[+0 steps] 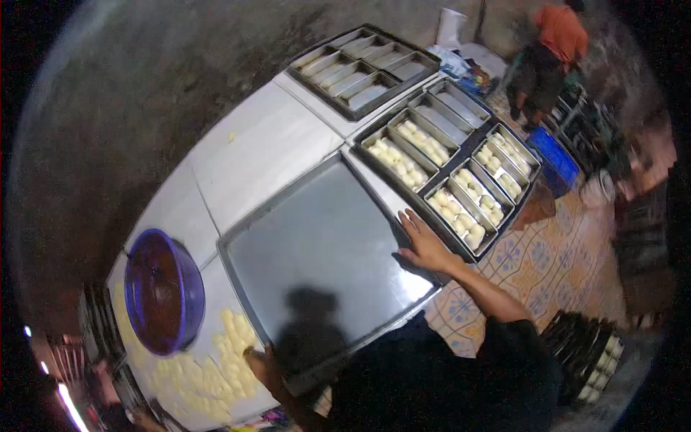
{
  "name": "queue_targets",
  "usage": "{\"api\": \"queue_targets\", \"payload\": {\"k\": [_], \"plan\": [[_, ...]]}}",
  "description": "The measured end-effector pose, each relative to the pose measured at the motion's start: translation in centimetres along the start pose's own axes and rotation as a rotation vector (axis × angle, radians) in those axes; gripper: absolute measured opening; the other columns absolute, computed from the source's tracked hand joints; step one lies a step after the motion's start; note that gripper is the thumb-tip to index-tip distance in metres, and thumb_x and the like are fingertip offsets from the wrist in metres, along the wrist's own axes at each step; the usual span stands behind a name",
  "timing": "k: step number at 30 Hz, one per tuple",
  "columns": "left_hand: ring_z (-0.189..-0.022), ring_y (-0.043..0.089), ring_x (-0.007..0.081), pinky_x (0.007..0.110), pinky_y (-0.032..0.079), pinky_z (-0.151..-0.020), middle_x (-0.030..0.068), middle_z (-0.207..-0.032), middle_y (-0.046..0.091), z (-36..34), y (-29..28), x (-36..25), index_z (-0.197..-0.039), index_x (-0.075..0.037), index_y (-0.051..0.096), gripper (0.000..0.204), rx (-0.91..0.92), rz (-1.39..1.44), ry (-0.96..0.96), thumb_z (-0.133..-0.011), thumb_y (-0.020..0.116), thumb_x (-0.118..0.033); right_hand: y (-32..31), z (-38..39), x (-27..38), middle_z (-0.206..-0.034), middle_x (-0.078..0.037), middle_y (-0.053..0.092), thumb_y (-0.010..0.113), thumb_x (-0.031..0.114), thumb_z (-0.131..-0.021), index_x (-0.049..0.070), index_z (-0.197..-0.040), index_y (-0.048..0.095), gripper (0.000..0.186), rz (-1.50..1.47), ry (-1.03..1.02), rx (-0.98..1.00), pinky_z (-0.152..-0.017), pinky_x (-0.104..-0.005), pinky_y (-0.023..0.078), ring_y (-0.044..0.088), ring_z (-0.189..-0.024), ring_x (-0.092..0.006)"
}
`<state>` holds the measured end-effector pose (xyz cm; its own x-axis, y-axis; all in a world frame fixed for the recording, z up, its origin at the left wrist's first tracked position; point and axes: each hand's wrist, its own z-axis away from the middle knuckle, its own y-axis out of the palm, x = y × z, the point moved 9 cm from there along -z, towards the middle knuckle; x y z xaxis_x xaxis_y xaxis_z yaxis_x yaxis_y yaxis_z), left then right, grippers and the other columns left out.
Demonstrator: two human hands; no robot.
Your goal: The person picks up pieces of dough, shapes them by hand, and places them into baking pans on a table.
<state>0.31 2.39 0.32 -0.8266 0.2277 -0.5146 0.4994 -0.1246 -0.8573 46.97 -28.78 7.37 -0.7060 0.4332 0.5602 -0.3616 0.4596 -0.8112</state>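
Plainly, my right grip [426,246] lies spread over the right rim of a large flat grey tray [324,223], while my left grip [266,369] is at its lower left edge; whether that one is closed, I cannot tell. The tray lies on the white desk [263,140], between dough pieces [234,353] and a purple basin [193,299] leftward and loaf pans [440,119], several dough-filled, rightward. Beyond, someone in orange [563,34] stands near a blue crate [554,157].
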Motion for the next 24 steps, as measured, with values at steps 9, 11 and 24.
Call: {"api": "queue_targets", "payload": {"k": [9,11,24], "plan": [[-0.073,0.058,0.0474,0.052,0.046,-0.061,0.0233,-0.074,0.061,2.0,1.0,-4.2,-0.098,-0.006,0.06,0.034,-0.048,-0.003,0.123,-0.089,0.051,-0.037,3.9,-0.7,-2.8,-0.123,-0.028,0.051,0.05,-0.006,-0.078,0.0,-0.139,0.03,0.065,-0.289,0.191,-0.028,-0.095,-0.0385,0.041,0.053,-0.113,-0.0379],[-0.076,0.058,0.0474,0.052,0.046,-0.064,0.0237,-0.077,0.062,3.0,0.5,-4.6,-0.098,-0.005,0.06,0.03,-0.021,0.075,0.064,-0.087,0.052,-0.032,3.9,-0.9,-2.2,-0.126,-0.029,0.049,0.051,-0.004,-0.079,-0.002,-0.138,0.031,0.062,-0.215,0.103,-0.041,-0.098,-0.0381,0.039,0.049,-0.118,-0.0383],[-0.074,0.062,0.0383,0.047,0.051,-0.067,0.0195,-0.082,0.063,6.0,1.8,-0.8,-0.103,-0.003,0.06,0.026,-0.274,0.007,0.096,-0.082,0.059,-0.019,5.3,0.3,-4.8,-0.115,-0.025,0.056,0.049,-0.005,-0.072,-0.006,-0.133,0.035,0.063,0.024,-0.073,-0.006,-0.093,-0.0366,0.042,0.057,-0.103,-0.0316]]}}
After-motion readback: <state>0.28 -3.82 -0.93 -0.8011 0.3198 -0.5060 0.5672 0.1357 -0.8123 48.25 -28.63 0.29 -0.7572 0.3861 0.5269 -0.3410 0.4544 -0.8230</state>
